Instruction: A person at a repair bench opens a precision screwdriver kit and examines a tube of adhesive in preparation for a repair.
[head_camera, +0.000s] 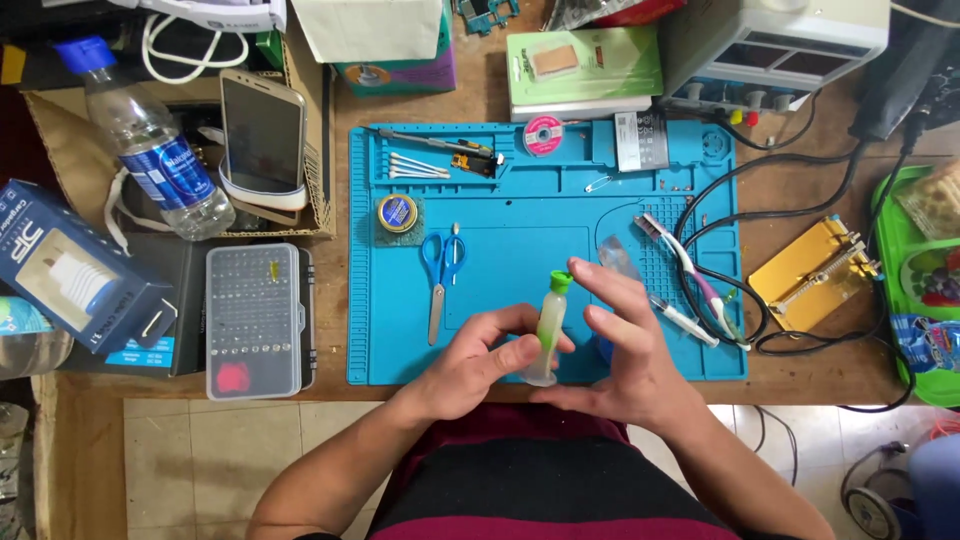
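Left hand: the left hand (478, 362) is wrapped round the lower body of a small translucent plastic syringe tube with pale green contents and a green cap (549, 330), thumb across the front, fingers closed on it.
Right hand: the right hand (625, 345) stands just right of the tube, fingers spread apart and stretched out; the fingertips (583, 272) are near the green cap, and whether they touch it cannot be told. The heel of this hand sits near the base of the tube.
Tube: held nearly upright, cap away from the person, above the near edge of the blue silicone work mat (520, 265), around the middle of that edge.
On the mat: blue-handled scissors (440, 275) lie left of the tube, well apart from it; a round tin with a blue and yellow lid (398, 212) sits beyond them; a pink reel of solder wick (543, 135) and white cotton swabs (418, 166) lie in the far trays; a white and purple toothbrush (685, 272) lies to the right, among black cables (760, 330).
Off the mat: a clear plastic case of screwdriver bits (254, 320) sits left of it, a smartphone with a dark screen (262, 135) leans in a cardboard box, and a clear water bottle with a blue cap (150, 145) lies beside it.
Table: a wooden desk (480, 105) carries everything.
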